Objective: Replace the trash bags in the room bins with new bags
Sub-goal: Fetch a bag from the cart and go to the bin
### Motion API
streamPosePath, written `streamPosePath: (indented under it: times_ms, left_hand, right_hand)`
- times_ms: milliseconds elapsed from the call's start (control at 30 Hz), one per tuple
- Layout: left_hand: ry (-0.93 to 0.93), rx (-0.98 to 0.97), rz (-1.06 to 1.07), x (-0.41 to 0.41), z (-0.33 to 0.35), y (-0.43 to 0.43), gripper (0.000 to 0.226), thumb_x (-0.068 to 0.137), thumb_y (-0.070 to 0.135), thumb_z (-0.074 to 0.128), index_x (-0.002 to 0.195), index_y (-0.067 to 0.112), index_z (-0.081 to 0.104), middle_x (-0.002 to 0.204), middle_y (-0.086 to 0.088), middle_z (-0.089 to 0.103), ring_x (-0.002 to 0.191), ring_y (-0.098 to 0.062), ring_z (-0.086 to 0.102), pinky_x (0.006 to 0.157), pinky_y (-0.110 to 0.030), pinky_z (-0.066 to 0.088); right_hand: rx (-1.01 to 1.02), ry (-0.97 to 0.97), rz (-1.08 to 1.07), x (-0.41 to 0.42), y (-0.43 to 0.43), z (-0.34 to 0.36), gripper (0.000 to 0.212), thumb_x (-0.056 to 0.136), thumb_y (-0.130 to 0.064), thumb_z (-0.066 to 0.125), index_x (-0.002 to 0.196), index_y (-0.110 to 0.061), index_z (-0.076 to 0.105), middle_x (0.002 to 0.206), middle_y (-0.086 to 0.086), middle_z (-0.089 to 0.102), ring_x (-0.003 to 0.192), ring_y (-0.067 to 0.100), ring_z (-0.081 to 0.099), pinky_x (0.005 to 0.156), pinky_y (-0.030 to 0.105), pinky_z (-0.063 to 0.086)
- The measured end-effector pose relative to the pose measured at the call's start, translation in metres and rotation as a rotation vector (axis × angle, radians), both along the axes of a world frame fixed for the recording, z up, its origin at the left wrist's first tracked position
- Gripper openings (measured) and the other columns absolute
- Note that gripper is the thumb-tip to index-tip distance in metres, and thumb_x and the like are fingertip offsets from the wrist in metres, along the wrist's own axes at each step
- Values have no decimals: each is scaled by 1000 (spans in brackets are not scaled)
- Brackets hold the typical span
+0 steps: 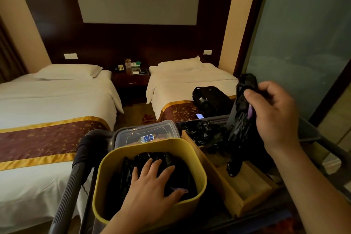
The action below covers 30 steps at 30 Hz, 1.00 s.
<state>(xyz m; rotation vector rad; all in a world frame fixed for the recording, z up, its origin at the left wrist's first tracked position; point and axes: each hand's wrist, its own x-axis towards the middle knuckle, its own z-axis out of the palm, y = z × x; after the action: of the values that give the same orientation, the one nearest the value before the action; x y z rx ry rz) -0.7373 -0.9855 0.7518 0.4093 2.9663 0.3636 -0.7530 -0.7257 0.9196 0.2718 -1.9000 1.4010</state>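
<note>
Atop grey cart (76,180) | your left hand (150,182) presses spread fingers onto black plastic liner (144,157) inside yellow plastic bin (152,143) | your right hand (275,116) clamps its fingers round crumpled black plastic bag (241,121)

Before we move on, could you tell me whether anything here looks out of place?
A black backpack and a lit phone lie on the right bed's foot end, odd on an otherwise made bed. A crumpled black bag sits loose by the wooden tray.
</note>
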Motion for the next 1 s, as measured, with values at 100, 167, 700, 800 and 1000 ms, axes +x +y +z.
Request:
streamPosePath:
  times_ms: [100, 167, 700, 800, 1000]
  left_hand:
    - [8, 12, 13, -1, 0, 0, 101, 64, 99, 0, 152, 51, 11, 167, 8, 8, 154, -21, -8, 122, -59, -5]
    - [14, 24, 19, 0, 0, -1, 105, 61, 100, -3, 152, 51, 11, 167, 8, 9, 154, -21, -7, 122, -58, -4]
    - [130, 757, 19, 16, 31, -8, 117, 53, 88, 68, 147, 62, 3, 148, 37, 24, 136, 10, 28, 110, -25, 33]
    - [248, 875, 130, 18, 42, -5, 126, 51, 82, 71, 152, 55, 0, 153, 26, 29, 140, -1, 33, 112, -34, 37]
    - [365, 1341, 474, 10, 61, -39, 102, 68, 45, 80, 145, 61, 16, 135, 11, 57, 104, 4, 66, 77, -28, 60]
  right_hand:
    - [38, -15, 108, -4, -15, 8, 15, 93, -28, 57, 79, -29, 60, 56, -10, 58, 53, 3, 55, 55, 13, 45]
    - [90, -41, 139, -7, -27, 8, 12, 93, -28, 57, 82, -27, 60, 57, -10, 60, 55, 4, 57, 56, 16, 49]
    - [38, 303, 339, 1, -101, 102, 6, 95, -9, 64, 91, -8, 60, 75, -10, 65, 61, -1, 64, 59, 14, 50]
    - [-49, 254, 466, 2, -120, 111, 7, 94, -9, 65, 90, -6, 61, 71, -4, 64, 61, 2, 63, 62, 22, 53]
    - [-290, 59, 693, -2, -136, 94, 9, 95, -11, 63, 85, -10, 63, 67, 2, 60, 65, 17, 61, 65, 34, 55]
